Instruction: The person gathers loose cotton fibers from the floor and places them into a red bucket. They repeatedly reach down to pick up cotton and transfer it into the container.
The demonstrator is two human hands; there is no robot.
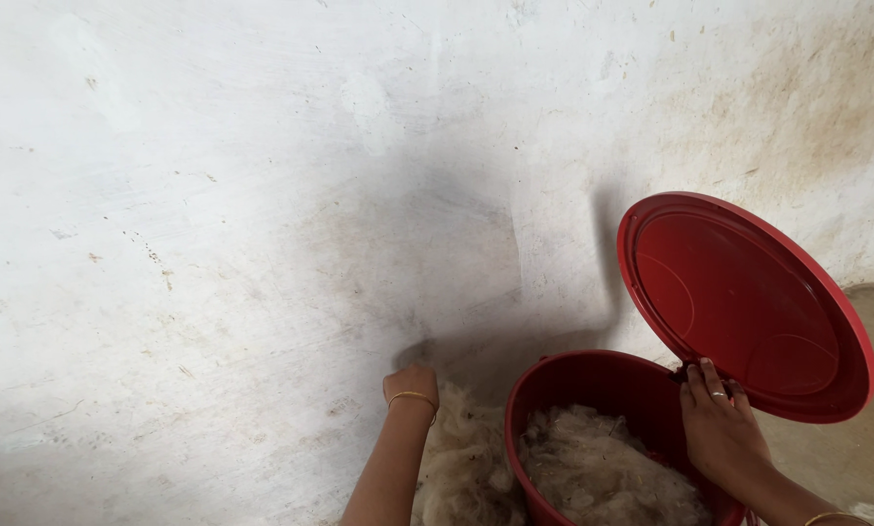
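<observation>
— What is the right hand (718, 421) doing?

— It grips the lower edge of the round red lid (744, 304), fingers curled over the rim, a ring on one finger and a bangle at the wrist. The lid stands tilted up, just above and behind the right side of the red bucket (608, 385), its inner face turned toward the camera.

— And the bucket itself?

— It sits at the foot of the white wall (262, 195) and is packed with pale, tangled fibre (603, 468), like raw wool.

— The left hand (413, 383)?

— Just left of the bucket, reaching toward the wall, knuckles up and fingers folded under. I cannot tell whether it pinches anything. A thin bangle circles that wrist.

— Anything beside it?

— A loose heap of the same fibre (461, 458) lies between the left forearm and the bucket, touching the bucket's side.
</observation>
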